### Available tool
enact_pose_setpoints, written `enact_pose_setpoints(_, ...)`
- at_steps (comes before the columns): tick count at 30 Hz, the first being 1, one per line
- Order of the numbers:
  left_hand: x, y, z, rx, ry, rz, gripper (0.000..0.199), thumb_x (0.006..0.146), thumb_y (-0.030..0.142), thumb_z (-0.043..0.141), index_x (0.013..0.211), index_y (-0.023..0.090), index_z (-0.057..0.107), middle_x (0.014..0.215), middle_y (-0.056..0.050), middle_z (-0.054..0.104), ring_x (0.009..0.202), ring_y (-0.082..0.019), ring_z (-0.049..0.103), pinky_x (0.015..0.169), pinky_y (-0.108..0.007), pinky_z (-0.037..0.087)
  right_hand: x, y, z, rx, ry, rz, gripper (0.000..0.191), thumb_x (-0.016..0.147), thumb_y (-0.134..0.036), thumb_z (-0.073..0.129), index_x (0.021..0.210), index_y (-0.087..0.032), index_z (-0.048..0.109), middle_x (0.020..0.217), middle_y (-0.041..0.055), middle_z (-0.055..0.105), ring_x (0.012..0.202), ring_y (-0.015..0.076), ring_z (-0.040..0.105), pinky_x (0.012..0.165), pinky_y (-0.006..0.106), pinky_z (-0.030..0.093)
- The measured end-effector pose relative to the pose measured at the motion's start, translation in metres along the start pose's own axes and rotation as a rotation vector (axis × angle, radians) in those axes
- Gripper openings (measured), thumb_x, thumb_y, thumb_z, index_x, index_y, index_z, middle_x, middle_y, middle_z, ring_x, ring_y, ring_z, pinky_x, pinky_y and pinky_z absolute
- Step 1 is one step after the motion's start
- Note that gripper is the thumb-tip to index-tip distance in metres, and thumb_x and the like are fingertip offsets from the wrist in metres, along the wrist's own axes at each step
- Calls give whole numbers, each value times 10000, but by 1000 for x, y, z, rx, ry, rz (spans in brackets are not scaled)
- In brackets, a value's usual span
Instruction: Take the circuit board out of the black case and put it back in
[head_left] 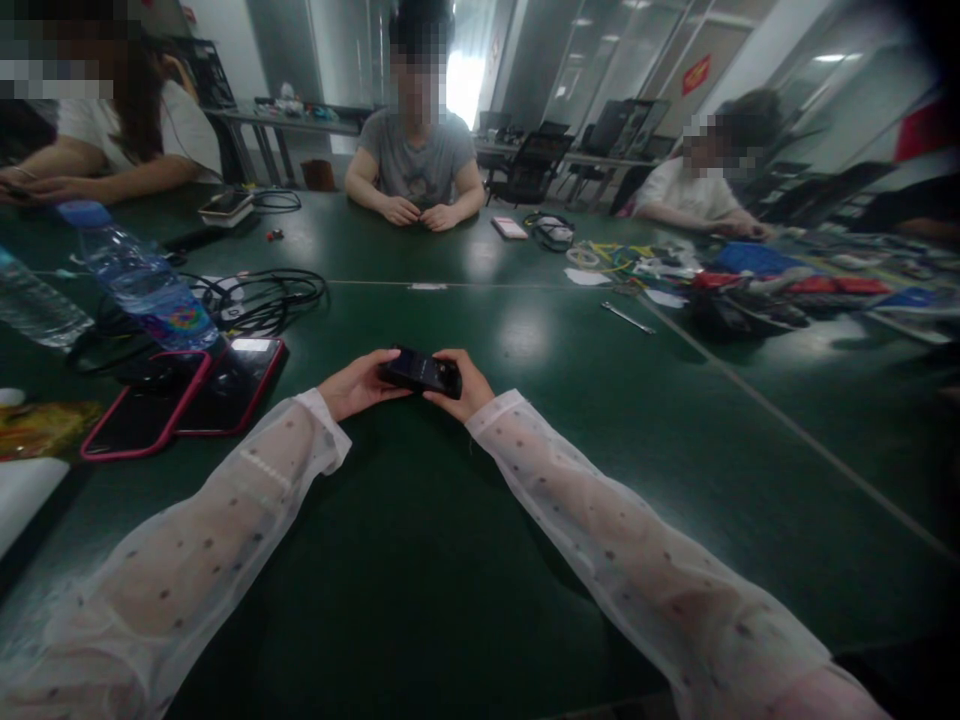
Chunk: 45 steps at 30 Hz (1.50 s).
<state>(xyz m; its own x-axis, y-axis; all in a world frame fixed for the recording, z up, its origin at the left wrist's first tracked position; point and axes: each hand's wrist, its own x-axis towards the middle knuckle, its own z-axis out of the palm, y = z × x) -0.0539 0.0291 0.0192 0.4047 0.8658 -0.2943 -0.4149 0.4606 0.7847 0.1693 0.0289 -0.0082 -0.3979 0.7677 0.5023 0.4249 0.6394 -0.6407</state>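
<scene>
Between my two hands is a small black handheld device (421, 371) with a dark screen on its upper face; its exact kind does not show. My left hand (358, 385) grips its left end, thumb on top and fingers along the near side. Around the right end my right hand (469, 385) is closed, with the thumb at the near edge and a finger over the far edge. The device is held just over the green table (420, 560). Whether it touches the tabletop I cannot tell.
Left of me lie two pink-cased phones (154, 425), a water bottle (150, 285) and coiled black cables (285, 300). A wrench (628, 318) lies to the right, before a pile of cables and tools (772, 290). Several people sit around the table, one person (416, 170) opposite.
</scene>
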Motion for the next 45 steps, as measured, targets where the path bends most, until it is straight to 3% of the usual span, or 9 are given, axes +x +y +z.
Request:
enact_pose_setpoints(14, -3, 1, 6, -52, 20, -8, 361, 805, 165, 646, 1152, 129, 550, 1139, -167, 622, 1142, -281, 584, 966, -425, 517, 0, -1, -1, 89, -17, 75, 544, 691, -249, 736, 1153, -255, 449, 1159, 74, 554, 1104, 266, 564, 966, 477, 447)
enact_pose_setpoints(19, -2, 0, 6, -42, 27, 7, 334, 808, 186, 639, 1128, 129, 566, 1084, -154, 641, 1114, -279, 595, 962, -427, 515, 0, 2, 2, 197, 2, 79, 603, 671, -333, 772, 1172, -265, 444, 1163, 69, 542, 1125, 262, 546, 993, 468, 433)
enact_pose_setpoints(22, -2, 0, 6, -34, 28, 19, 349, 807, 197, 640, 1141, 131, 564, 1092, -149, 638, 1108, -273, 598, 956, -419, 522, 0, 4, 1, 321, -27, 182, 699, 686, -466, 764, 1248, -260, 405, 1119, 75, 558, 1067, 256, 583, 964, 471, 457)
enact_pose_setpoints(25, -2, 0, 5, -27, 22, 14, 387, 809, 204, 642, 1181, 139, 554, 1140, -153, 625, 1135, -273, 587, 952, -400, 529, 2, 6, -5, 453, -60, 317, 665, 762, -576, 661, 1281, -254, 396, 1047, 70, 593, 992, 237, 623, 924, 469, 487)
enact_pose_setpoints(31, -4, 1, 8, -53, -18, 35, 433, 829, 211, 614, 1252, 155, 540, 1235, -154, 591, 1199, -275, 552, 968, -381, 525, 8, 13, -15, 766, -86, 567, 533, 722, -542, 717, 1135, -264, 527, 1035, 50, 642, 930, 201, 654, 864, 427, 536)
enact_pose_setpoints(45, -2, 0, 6, -63, -8, 27, 469, 831, 216, 633, 1279, 142, 511, 1208, -156, 604, 1177, -273, 572, 981, -386, 518, 9, 12, -19, 920, -47, 644, 573, 613, -491, 812, 1066, -246, 561, 1004, 37, 673, 833, 173, 669, 778, 376, 570)
